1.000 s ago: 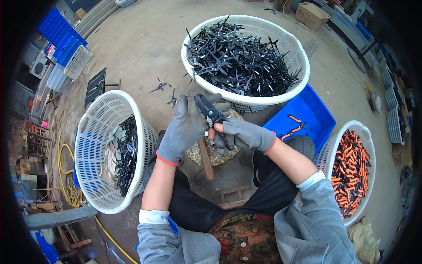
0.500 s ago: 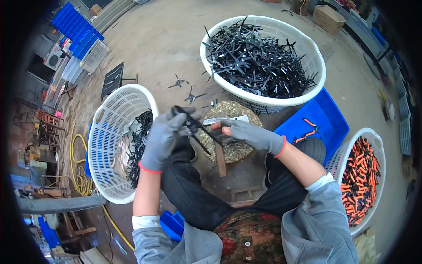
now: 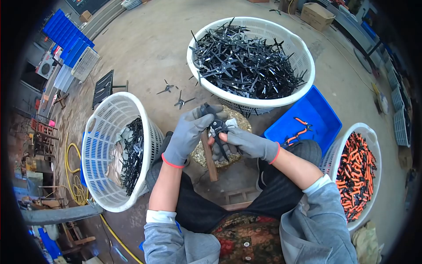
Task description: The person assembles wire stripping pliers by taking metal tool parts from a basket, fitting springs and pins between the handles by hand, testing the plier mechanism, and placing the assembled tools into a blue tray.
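Observation:
Both of my hands wear grey gloves with red cuffs and meet in front of my knees. Between them are black pliers [image 3: 216, 127] with bare handles pointing down. My left hand [image 3: 187, 134] is closed around their upper part. My right hand [image 3: 250, 143] grips them from the other side, thumb along a handle; some of its fingers are hidden. Beneath the hands sits a round speckled block [image 3: 200, 155]. A wooden handle [image 3: 210, 160] slants across its near edge; its upper end is hidden by my hands.
A large white basket [image 3: 310, 75] heaped with black pliers stands ahead. Another white basket [image 3: 99, 154] at left holds dark pieces. To the right are a blue tray [image 3: 323, 114] with orange-handled pliers [image 3: 299, 132] and a basket [image 3: 376, 176] of orange-and-black tools. Loose pliers [image 3: 183, 101] lie on the floor.
My left hand has moved right and closer to my right hand. The pliers, earlier tilted in my left hand, now stand more upright with both hands on them. The view has shifted slightly.

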A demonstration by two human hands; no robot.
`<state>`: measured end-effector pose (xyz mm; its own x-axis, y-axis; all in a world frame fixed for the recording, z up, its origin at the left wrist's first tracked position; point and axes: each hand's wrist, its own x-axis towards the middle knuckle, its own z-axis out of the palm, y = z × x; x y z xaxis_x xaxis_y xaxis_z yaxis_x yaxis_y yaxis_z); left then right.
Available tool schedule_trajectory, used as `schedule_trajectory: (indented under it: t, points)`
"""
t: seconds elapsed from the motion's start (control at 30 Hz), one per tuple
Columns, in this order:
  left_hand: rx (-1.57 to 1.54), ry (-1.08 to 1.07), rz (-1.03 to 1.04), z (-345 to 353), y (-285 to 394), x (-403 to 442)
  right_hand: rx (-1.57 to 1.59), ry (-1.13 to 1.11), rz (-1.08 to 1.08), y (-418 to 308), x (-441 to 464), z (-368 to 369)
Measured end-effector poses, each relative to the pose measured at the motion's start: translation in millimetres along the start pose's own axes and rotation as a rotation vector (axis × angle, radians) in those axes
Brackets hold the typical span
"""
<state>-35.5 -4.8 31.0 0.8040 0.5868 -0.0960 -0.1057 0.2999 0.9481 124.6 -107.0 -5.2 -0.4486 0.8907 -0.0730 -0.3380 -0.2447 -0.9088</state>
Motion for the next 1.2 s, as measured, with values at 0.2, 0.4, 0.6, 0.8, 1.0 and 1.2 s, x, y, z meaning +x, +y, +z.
schedule_trajectory:
  t: [0.2, 0.4, 0.6, 0.8, 1.0, 1.2]
  points:
    - [0.083, -0.064, 0.027, -5.5, 1.0, 10.4, 0.069, 0.184, -0.068, 15.0, 12.0, -0.7]
    - [0.007, -0.068, 0.112, -3.7, -11.1, 13.8, -0.007, 0.462, -0.185, -9.4, 13.4, -14.8]
    - [0.025, -0.023, 0.089, -6.2, -16.6, 14.4, 0.015, 0.488, -0.364, -20.6, 13.4, -29.1]
    - [-0.006, -0.016, 0.050, -9.6, -22.2, 15.8, -0.013, 0.463, -0.348, -21.8, 10.6, -35.8]
    - [0.005, -0.025, 0.040, -10.4, -26.2, 17.5, -0.004, 0.385, -0.324, -22.0, 9.5, -33.1]
    - [0.021, -0.063, 0.044, -10.7, -26.7, 17.7, 0.020, 0.332, -0.254, -18.9, 13.0, -25.5]
